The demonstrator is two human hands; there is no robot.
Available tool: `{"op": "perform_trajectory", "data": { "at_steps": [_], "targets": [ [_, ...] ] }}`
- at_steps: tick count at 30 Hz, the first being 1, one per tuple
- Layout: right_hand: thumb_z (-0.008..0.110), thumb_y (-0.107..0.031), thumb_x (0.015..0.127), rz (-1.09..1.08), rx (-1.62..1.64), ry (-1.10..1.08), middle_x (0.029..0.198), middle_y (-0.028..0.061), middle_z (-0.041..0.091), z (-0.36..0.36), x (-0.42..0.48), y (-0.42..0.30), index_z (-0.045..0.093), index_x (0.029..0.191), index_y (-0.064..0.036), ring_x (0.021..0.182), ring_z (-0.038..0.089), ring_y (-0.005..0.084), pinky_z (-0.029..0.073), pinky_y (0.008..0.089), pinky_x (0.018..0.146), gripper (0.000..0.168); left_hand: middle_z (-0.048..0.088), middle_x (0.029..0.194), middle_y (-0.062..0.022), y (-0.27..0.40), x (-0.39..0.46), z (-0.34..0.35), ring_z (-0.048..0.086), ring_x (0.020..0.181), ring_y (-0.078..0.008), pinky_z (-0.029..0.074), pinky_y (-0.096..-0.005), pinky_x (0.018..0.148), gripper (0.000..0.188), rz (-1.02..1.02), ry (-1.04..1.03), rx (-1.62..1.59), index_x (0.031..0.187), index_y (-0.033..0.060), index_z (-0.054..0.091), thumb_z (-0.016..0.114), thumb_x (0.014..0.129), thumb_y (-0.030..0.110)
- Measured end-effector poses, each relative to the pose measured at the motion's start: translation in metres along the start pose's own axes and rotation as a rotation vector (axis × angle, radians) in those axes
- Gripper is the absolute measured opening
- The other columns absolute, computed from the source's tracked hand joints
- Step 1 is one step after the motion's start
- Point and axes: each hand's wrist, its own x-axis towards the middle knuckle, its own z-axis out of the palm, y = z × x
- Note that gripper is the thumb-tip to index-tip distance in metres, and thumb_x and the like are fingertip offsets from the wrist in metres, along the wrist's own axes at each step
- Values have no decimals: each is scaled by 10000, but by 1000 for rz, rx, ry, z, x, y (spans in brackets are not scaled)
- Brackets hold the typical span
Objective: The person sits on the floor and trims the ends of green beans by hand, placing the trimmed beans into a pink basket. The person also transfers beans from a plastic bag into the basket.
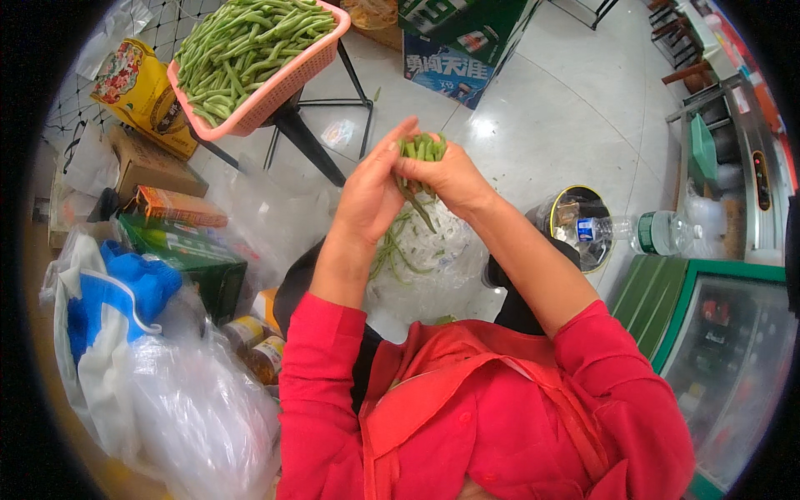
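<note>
A bunch of green beans (422,149) is gripped in my right hand (451,181), with the bean ends level at the top and a few long ones hanging below. My left hand (373,182) is cupped against the bunch from the left, fingers stretched upward; whether it also grips any beans is hidden. Beneath both hands, several loose green beans (392,245) lie on a clear plastic bag (431,265) on the floor. A pink plastic basket (265,100) heaped with green beans stands on a black-legged stool ahead to the left.
Cardboard cartons (194,262) and plastic bags (187,387) crowd the left side. A drink carton (447,72) stands ahead. To the right are a lined bin (581,194), clear plastic bottles (665,232) and a green-framed glass-topped cabinet (731,350).
</note>
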Motion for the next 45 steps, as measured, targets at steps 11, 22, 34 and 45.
{"op": "perform_trajectory", "data": {
  "at_steps": [11, 22, 34, 45],
  "targets": [
    [684, -52, 768, -84, 149, 128, 841, 60, 587, -19, 8, -4, 522, 988, -8, 687, 568, 145, 480, 265, 617, 276, 571, 792, -41, -2, -12, -19, 502, 639, -114, 372, -241, 572, 235, -241, -22, 604, 1026, 21, 513, 381, 910, 178],
    [627, -2, 761, -328, -71, 117, 820, 44, 588, 18, -19, -18, 518, 970, -29, 712, 597, 113, 501, 249, 628, 237, 406, 606, 21, -6, -5, -17, 320, 452, -86, 259, -232, 420, 164, -261, 304, 236, 812, 64, 488, 384, 874, 175],
    [684, -43, 760, -22, 133, -48, 864, 32, 587, 5, 0, 15, 529, 1010, -23, 737, 565, 128, 476, 282, 625, 295, 538, 1188, -95, 0, -2, -17, 535, 890, -139, 434, -236, 720, 357, -4, 59, 125, 1210, 32, 492, 384, 953, 255],
    [676, -28, 769, -46, 229, 106, 827, 44, 575, -3, 5, 2, 520, 957, -20, 698, 566, 138, 470, 265, 581, 245, 593, 971, -54, 4, -14, -11, 561, 798, -119, 437, -221, 666, 305, -104, 241, 406, 1126, 3, 527, 411, 942, 217]
  ]
}}
